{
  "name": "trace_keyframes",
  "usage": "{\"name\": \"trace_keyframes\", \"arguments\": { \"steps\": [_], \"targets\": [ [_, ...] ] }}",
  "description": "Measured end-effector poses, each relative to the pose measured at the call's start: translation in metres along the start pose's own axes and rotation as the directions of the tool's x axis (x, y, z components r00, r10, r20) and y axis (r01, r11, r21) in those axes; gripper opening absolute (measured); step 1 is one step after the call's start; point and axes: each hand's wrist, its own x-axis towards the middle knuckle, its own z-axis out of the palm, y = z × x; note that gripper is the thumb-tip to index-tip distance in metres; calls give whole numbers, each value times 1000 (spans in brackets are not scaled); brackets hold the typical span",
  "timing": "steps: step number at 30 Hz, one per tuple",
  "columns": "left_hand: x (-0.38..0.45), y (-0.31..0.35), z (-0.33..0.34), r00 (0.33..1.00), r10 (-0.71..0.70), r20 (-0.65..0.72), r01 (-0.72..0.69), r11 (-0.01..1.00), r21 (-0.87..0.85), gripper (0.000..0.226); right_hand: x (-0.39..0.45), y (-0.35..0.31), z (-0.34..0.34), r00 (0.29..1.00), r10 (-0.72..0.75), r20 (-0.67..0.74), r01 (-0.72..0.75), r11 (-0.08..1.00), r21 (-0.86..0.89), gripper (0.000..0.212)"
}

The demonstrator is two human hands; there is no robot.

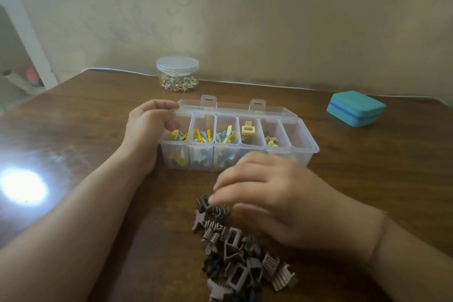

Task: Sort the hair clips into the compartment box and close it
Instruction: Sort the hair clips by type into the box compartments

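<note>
A: Far left first?
B: Glare patch (23,186) at nine o'clock on the table (93,115). Then left hand (147,125), fingers curled over the left end of the compartment box (239,135), thumb inside the first compartment.

A: And the box itself?
B: Clear, lid open, at the centre of the table. Yellow and blue clips (203,135) in the first three compartments, cream claw clip (247,128) in the fourth, small pale clips (270,141) in the fifth, nothing visible in the sixth.

A: Behind it?
B: Lidded clear jar (177,73) at eleven o'clock, against the wall.

A: Nearer?
B: Pile of brown claw clips (235,250) at six o'clock. Right hand (272,196) blurred above its far end, fingers bent down onto the top clips; cannot tell whether gripping one.

A: Far right?
B: Teal case (355,108) at two o'clock, well apart from the box.
</note>
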Motion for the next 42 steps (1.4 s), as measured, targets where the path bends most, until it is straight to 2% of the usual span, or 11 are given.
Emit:
{"name": "trace_keyframes", "arguments": {
  "steps": [8, 12, 16, 20, 23, 26, 30, 33, 35, 39, 42],
  "targets": [
    [0, 0, 2, 1000, -4, -5, 4, 1000, 8, 44, 3, 8, 13, 991, 21, 134, -21, 1000, -4, 24],
    [1, 1, 1, 1000, -10, -3, 10, 1000, 7, 43, -10, 16, -17, 984, 131, -117, -117, 986, 117, 20],
    [0, 1, 1, 1000, -15, 0, 15, 1000, 12, 43, -26, 42, -43, 795, 396, -460, -410, 909, 75, 20],
    [2, 0, 0, 1000, -21, -4, 21, 1000, 21, 43, -33, 61, -38, 782, 537, -316, -586, 806, -80, 10],
    [1, 0, 0, 1000, -14, 3, 14, 999, 31, 42, -32, 60, -35, 789, 486, -374, -556, 825, -99, 23],
    [1, 0, 1, 1000, -14, 0, 14, 1000, 27, 41, -18, 36, -28, 805, 321, -498, -383, 924, -24, 20],
    [3, -1, 0, 1000, -12, 10, 12, 1000, 27, 38, 5, 2, 0, 982, 6, -188, -9, 1000, -13, 28],
    [2, 0, 0, 1000, -4, 9, 4, 1000, 13, 41, 13, 3, 19, 996, -17, 89, 19, 1000, -22, 49],
    [2, -1, -1, 1000, -4, 15, 3, 1000, 17, 41, 14, 6, 27, 987, -14, 159, 25, 998, -66, 48],
    [3, -2, -3, 1000, -1, 25, 1, 1000, 24, 40, 9, 13, 20, 991, 4, 133, 3, 999, -47, 29],
    [3, -2, -2, 1000, -10, 26, 10, 1000, 23, 41, -3, 18, 0, 998, -1, -64, -1, 1000, -19, 23]
  ]
}}
